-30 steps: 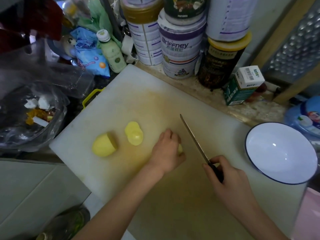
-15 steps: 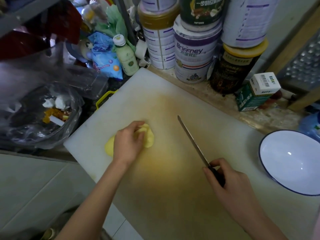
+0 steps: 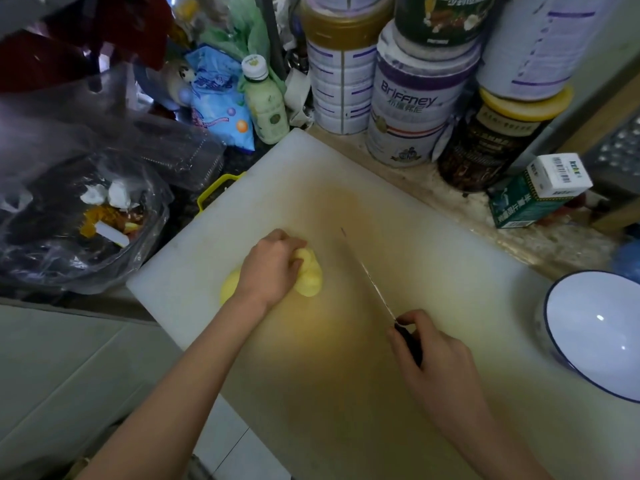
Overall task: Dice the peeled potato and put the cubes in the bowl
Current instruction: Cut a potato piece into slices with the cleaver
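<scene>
- Kitchen counter, dim light; white cutting board (image 3: 277,188) set at an angle, yellowish stain across its middle.
- Far left: clear plastic bag (image 3: 69,202) w/ food scraps and crumpled paper inside, just off the board's left corner.
- Behind the board's far corner: blue snack packet (image 3: 218,98) and a small pale-green bottle (image 3: 265,102), upright, white cap.
- Left-centre on the board: left hand (image 3: 270,268) lies palm down over the potato, fingers curled round the potato slices (image 3: 310,278), which stick out on the hand's right side. Potato chunk (image 3: 230,284) shows at the hand's left, partly under the wrist.
- Centre: knife (image 3: 367,275), blade pointing away and left, near the slices but apart from them. Can't tell if the tip touches the board.
- Right hand (image 3: 440,362) is wrapped tight round the black knife handle.
- Back, centre to right: stacked tins, incl. a Briffney tin (image 3: 412,98), a dark jar (image 3: 495,143) w/ yellow lid, then a green box (image 3: 533,195) lying tilted.
- Far right: white bowl (image 3: 588,341), blue rim, on the board's right end; no cubes in it.
</scene>
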Tool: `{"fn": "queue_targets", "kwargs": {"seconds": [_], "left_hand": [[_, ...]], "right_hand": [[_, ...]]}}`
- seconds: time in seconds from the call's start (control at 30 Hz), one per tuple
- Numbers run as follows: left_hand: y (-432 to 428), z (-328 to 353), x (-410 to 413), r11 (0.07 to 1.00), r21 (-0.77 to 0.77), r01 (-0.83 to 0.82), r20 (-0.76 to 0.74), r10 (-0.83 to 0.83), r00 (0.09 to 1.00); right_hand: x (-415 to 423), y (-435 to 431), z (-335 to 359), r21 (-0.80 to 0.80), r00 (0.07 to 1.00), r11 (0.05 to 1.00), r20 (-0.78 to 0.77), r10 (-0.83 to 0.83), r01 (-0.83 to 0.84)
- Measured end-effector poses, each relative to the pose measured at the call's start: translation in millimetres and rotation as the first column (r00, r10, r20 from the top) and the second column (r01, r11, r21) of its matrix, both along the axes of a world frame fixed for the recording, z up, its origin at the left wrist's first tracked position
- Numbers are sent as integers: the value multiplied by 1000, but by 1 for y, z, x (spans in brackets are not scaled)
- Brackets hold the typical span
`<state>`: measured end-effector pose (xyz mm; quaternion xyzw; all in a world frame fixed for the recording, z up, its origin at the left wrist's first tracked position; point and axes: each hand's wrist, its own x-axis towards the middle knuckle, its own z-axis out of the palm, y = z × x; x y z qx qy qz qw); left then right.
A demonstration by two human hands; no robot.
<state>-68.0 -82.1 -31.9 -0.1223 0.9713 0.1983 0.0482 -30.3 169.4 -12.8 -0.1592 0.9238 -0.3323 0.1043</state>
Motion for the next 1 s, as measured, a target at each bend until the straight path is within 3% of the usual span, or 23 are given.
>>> {"fn": "queue_targets", "kwargs": {"seconds": [0.17,0.27,0.33,0.47,1.0], "left_hand": [[7,6,14,964,-167,206,-168,-234,958],[19,8,20,895,-285,344,19,-353,935],[21,7,18,902,-261,344,129,-321,938],[25,6,12,913,-227,338,180,-302,936],[25,9,23,900,-243,362,208,-317,926]], "right_hand": [[-1,-12,2,60,998,997,-54,-45,48],[-1,-15,3,89,997,994,-39,-65,68],[-1,-17,6,95,997,993,-35,-66,69],[1,-20,7,110,995,989,-26,-92,94],[9,-21,6,134,994,985,-26,-102,104]]}}
